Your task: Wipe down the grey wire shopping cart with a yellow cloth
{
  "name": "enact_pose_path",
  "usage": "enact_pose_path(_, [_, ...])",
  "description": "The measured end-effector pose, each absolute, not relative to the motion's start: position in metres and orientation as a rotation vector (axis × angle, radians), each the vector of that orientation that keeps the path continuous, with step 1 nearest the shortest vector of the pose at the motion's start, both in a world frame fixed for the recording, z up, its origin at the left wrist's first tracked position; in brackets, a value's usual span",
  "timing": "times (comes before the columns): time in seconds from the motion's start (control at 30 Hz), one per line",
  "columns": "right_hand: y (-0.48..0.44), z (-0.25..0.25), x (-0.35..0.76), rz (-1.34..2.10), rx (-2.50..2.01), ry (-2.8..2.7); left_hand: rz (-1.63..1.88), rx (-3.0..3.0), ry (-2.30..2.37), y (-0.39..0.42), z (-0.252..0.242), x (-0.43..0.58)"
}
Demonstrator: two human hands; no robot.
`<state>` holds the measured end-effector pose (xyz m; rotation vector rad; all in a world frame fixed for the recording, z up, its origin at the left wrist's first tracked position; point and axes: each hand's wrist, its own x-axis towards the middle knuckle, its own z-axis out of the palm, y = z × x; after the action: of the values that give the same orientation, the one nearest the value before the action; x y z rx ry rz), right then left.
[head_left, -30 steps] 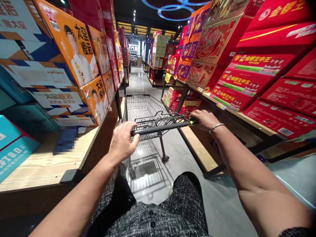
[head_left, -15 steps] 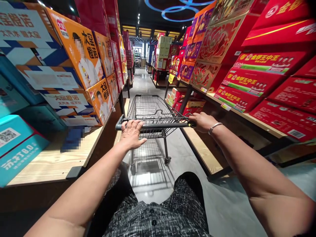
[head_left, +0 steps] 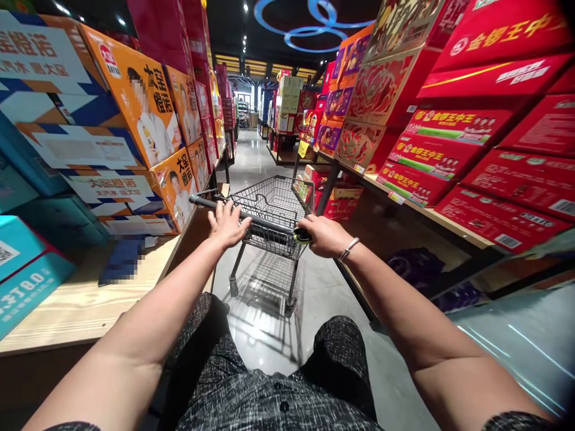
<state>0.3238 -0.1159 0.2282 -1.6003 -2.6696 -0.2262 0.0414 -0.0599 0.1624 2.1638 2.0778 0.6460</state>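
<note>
A dark wire shopping cart [head_left: 274,194] stands in front of me, turned at an angle with its far end toward the right-hand shelves. My left hand [head_left: 228,225] lies on the cart's grey handle [head_left: 272,225] with its fingers spread and the thumb apart, not wrapped round the bar. At the right end of the handle, my right hand [head_left: 324,236] is closed around the bar, next to a black and yellow-green fitting. A metal bracelet [head_left: 349,249] circles my right wrist. No goods show in the basket.
Orange drink cartons [head_left: 130,96] and teal boxes [head_left: 27,269] are stacked on the wooden shelf to my left. Red gift cartons [head_left: 431,155] fill the right shelf, whose dark frame stands close to the cart. A shiny grey aisle floor [head_left: 251,146] runs ahead between displays.
The cart has swung round: its handle now slants, with the right end drawn nearer to me and leftward. My right hand has moved left with it, and the view has shifted slightly.
</note>
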Motion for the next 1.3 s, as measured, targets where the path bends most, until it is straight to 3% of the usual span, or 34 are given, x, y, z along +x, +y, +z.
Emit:
enact_pose_path(0.2, [-0.128,0.203,0.28,-0.031,-1.175,-2.576,1.008,2.303,1.263,-0.09,0.158,0.092])
enact_pose_path(0.4, [-0.118,0.155,0.252,0.013,-0.874,-2.352,1.204,2.042,1.026,-0.084,0.153,0.064])
enact_pose_path(0.63, [-0.08,0.113,0.258,-0.079,-0.899,-2.178,1.036,2.236,1.227,-0.082,0.153,0.032])
enact_pose_path(0.77, [-0.049,0.095,0.284,0.096,-1.194,-2.074,0.968,2.289,1.399,-0.079,0.149,0.026])
enact_pose_path(0.87, [-0.045,0.096,0.281,0.187,-1.127,-2.018,0.961,2.277,1.433,-0.076,0.147,0.022])
enact_pose_path(1.1, [-0.089,0.124,0.203,-0.041,-0.653,-2.162,1.168,2.11,1.365,-0.077,0.142,0.011])
enact_pose_path(1.3, [-0.079,0.099,0.219,-0.241,-0.872,-2.183,1.102,2.158,1.305,-0.082,0.145,0.004])
